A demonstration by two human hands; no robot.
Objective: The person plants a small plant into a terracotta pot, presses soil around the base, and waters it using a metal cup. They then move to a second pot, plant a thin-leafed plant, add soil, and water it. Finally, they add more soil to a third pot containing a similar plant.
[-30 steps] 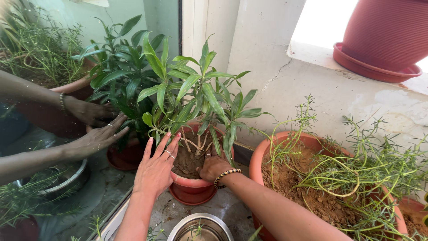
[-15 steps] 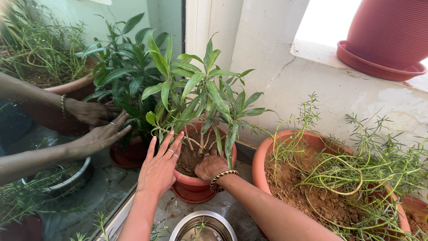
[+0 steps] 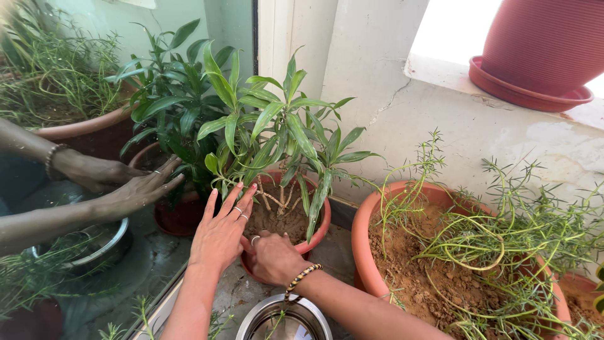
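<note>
Wall: one cracked, pale wall (image 3: 440,119) was seen behind everything, with a ledge at the top right.
Glass: one reflecting pane (image 3: 94,189) was set at the left; plants, arms and a bowl were mirrored in it.
Pots: four were counted. One dark red ribbed pot (image 3: 541,38) on a saucer was cut off by the top edge. One wide pot (image 3: 368,252) of dry soil and thin trailing stems was cut off at the lower right. Only a sliver of another pot (image 3: 582,289) was seen at the right edge. One small pot (image 3: 319,228) stood on the floor between glass and wide pot.
Plant: one leafy plant (image 3: 277,126) was rooted in the small pot; its bare stems were partly hidden by leaves.
Bowl: one steel bowl (image 3: 283,318) was cut off by the bottom edge.
Left hand: the left hand (image 3: 221,236) was laid flat, fingers spread, against the small pot's near-left rim.
Right hand: the right hand (image 3: 272,257) was curled over the near rim beside it, touching the soil; whether it was closed on anything could not be told.
Jewellery: rings on both hands and one beaded bracelet (image 3: 302,277) were noted.
</note>
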